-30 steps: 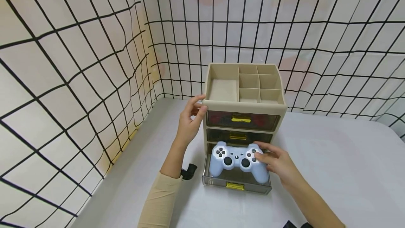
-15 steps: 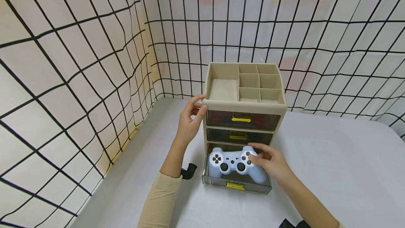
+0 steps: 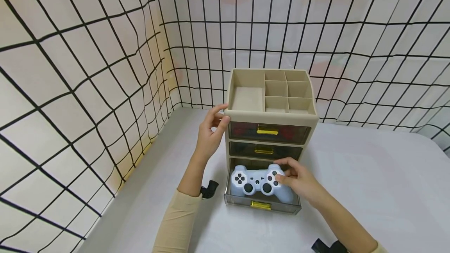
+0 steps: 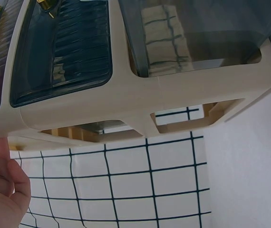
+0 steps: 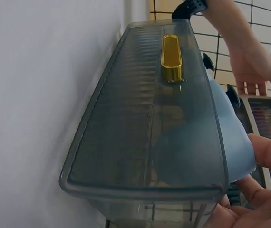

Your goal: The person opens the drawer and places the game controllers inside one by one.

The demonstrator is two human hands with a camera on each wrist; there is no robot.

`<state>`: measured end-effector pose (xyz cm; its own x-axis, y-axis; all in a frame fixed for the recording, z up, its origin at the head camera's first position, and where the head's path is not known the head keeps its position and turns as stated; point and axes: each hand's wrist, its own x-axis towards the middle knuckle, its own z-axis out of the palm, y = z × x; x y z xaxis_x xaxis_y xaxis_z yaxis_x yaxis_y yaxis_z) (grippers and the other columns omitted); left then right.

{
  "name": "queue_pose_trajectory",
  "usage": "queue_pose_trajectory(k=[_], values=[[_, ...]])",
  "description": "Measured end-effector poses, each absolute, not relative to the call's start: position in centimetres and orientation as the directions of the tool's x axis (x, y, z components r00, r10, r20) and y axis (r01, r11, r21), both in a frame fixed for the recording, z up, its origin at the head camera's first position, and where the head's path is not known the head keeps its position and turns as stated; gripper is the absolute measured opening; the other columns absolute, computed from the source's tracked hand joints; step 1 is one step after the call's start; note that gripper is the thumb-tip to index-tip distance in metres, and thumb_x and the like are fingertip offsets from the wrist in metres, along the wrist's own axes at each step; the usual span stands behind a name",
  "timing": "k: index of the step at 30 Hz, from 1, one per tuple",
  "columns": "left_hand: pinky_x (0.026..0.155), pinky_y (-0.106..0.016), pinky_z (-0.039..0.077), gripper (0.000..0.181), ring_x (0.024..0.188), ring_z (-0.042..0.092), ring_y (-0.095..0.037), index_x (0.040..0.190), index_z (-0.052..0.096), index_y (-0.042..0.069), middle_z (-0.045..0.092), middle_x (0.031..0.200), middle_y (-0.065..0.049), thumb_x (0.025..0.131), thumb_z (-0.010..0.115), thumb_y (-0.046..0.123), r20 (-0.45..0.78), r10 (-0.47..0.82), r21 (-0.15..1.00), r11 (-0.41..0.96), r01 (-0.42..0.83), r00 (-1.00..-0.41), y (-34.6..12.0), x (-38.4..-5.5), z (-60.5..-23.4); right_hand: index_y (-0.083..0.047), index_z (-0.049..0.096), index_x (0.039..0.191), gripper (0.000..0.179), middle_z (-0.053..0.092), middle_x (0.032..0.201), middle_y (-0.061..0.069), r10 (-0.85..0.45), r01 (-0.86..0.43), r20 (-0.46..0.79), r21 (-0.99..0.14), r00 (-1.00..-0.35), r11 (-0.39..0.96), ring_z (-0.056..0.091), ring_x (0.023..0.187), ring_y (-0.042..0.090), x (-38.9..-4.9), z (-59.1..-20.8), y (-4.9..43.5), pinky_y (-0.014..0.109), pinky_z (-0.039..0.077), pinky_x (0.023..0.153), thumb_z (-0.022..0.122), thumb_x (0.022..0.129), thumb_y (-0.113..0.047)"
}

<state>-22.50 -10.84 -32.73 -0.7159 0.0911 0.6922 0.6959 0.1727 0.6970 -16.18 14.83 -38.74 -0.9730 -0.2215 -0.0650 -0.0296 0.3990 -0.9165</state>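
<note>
A light blue game controller (image 3: 257, 182) lies in the pulled-out bottom drawer (image 3: 242, 201) of a beige desktop organizer (image 3: 272, 115). My right hand (image 3: 299, 179) pinches the controller's right side, thumb on top near the buttons. In the right wrist view, the controller (image 5: 228, 137) shows above and through the smoky clear drawer front (image 5: 121, 142), with my fingers at its end. My left hand (image 3: 209, 132) touches the organizer's upper left edge with its fingertips. From the left wrist, that hand (image 4: 4, 185) appears against the organizer's side wall.
Two closed drawers with gold handles sit above; the top one (image 3: 268, 132) holds something dark red. Divided compartments (image 3: 277, 89) form the organizer's top. Black grid panels (image 3: 197, 38) stand behind and at left. White cloth (image 3: 369, 175) covers the table.
My right hand has moved the controller left and down into the bottom drawer. The left hand stays at the organizer's edge.
</note>
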Motion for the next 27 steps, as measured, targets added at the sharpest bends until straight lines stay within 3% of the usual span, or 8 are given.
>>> queue_pose_trajectory(k=[7,15,22,27], values=[[0.074,-0.036,0.045,0.032,0.077,0.057,-0.032,0.127,0.051,-0.005,0.058,0.091,-0.025,0.095,0.055,-0.004,0.695,0.09,0.694,0.175,0.699,-0.713,-10.9,-22.5,-32.8,0.001,0.052,0.126,0.04,0.058,0.082,0.009,-0.283,-0.042,-0.088,-0.906,-0.955,0.421,0.053,0.076,0.022,-16.4,-38.5,15.3,0.033,0.043,0.064,0.068,0.089,-0.007],[0.075,-0.036,0.045,0.032,0.079,0.057,-0.034,0.128,0.051,-0.005,0.058,0.091,-0.025,0.096,0.055,-0.003,0.695,0.091,0.693,0.178,0.698,-0.713,-10.9,-22.6,-32.8,-0.002,0.054,0.119,0.034,0.055,0.077,0.007,-0.265,-0.04,-0.105,-0.87,-0.959,0.492,0.051,0.073,0.021,-16.6,-38.6,15.3,0.032,0.04,0.061,0.067,0.088,-0.01],[0.074,-0.034,0.045,0.032,0.078,0.057,-0.033,0.127,0.051,-0.005,0.058,0.09,-0.025,0.095,0.055,-0.004,0.699,0.089,0.69,0.18,0.701,-0.71,-10.9,-22.6,-32.8,-0.008,0.06,0.107,0.021,0.061,0.099,0.008,-0.202,-0.093,-0.06,-0.738,-0.977,0.668,0.054,0.087,0.024,-16.7,-38.8,14.8,0.039,0.048,0.07,0.064,0.088,-0.016],[0.074,-0.035,0.046,0.034,0.078,0.058,-0.03,0.129,0.052,0.0,0.059,0.091,-0.021,0.095,0.056,-0.003,0.705,0.087,0.686,0.17,0.708,-0.704,-11.1,-23.8,-34.0,-0.005,0.063,0.109,0.023,0.059,0.091,0.005,-0.197,-0.139,-0.012,-0.667,-0.98,0.732,0.052,0.081,0.021,-16.9,-39.2,14.5,0.034,0.045,0.064,0.063,0.089,-0.017]])
